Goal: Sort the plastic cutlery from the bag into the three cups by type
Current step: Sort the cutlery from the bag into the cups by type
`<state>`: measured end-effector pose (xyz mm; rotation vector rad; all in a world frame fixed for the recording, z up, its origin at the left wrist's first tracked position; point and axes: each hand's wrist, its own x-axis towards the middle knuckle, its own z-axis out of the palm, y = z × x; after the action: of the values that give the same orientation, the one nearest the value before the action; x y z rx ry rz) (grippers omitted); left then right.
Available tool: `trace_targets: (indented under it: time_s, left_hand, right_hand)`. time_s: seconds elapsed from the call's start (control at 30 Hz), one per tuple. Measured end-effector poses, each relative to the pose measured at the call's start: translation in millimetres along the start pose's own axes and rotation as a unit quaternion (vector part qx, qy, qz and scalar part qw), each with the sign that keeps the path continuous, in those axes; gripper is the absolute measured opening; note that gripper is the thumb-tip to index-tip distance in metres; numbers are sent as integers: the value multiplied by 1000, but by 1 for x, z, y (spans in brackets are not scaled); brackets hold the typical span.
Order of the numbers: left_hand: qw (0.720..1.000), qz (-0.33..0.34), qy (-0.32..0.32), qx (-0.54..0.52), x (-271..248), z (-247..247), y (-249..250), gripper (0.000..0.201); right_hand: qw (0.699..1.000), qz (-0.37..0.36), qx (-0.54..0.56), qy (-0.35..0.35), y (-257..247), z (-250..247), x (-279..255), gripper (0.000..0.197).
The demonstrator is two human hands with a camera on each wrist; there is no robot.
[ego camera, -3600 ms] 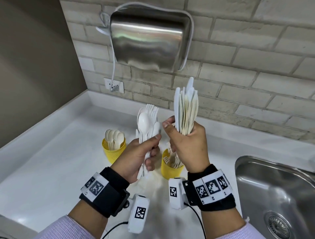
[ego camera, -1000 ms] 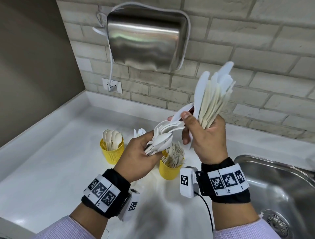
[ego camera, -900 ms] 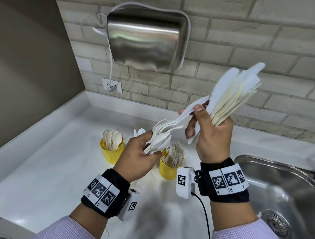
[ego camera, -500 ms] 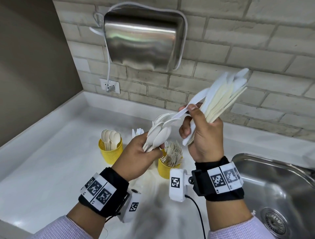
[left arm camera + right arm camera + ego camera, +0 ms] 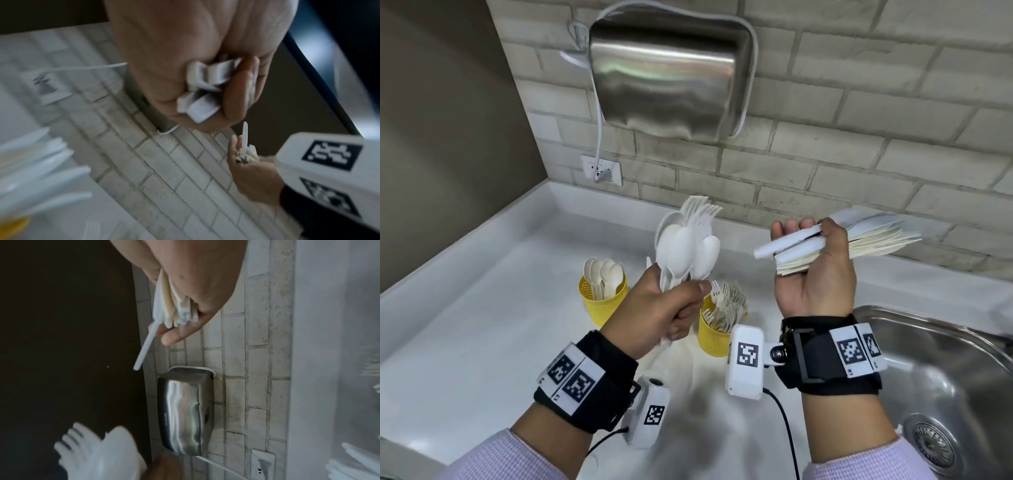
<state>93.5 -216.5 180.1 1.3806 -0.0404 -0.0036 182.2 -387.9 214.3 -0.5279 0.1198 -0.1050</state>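
My left hand (image 5: 671, 308) grips a bunch of white spoons and forks (image 5: 686, 245) by the handles, heads up, above the counter. The left wrist view shows its fingers (image 5: 242, 91) curled round the handle ends (image 5: 205, 84). To the right, my right hand (image 5: 810, 270) holds a bundle of plastic knives (image 5: 873, 240) lying sideways, blades to the right. One white knife (image 5: 787, 244) sticks out to the left under the thumb. Below stand a yellow cup of spoons (image 5: 604, 303) and a yellow cup of forks (image 5: 717, 330). I see no third cup.
A steel sink (image 5: 948, 373) lies at the right. A steel hand dryer (image 5: 671, 68) hangs on the brick wall, its cord running to a socket (image 5: 602, 169). The white counter (image 5: 482, 308) meets a brown wall on the left.
My right hand drew a white knife out of the left hand's bunch and swung right, its bundle tipping to horizontal. My left hand turned its bunch upright.
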Motion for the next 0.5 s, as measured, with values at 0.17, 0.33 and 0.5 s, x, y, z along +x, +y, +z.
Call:
trace_targets:
  time_s: [0.17, 0.33, 0.5]
  left_hand:
    - [873, 165, 119, 444, 5, 0, -3, 32]
    - [829, 214, 137, 498, 3, 1, -3, 35]
    - [821, 216, 147, 507, 4, 0, -4, 41]
  right_hand:
    - [995, -49, -76, -49, 0, 4, -8, 14]
    - [978, -34, -168, -121, 1, 5, -15, 16]
    - [958, -10, -236, -164, 7, -2, -20, 13]
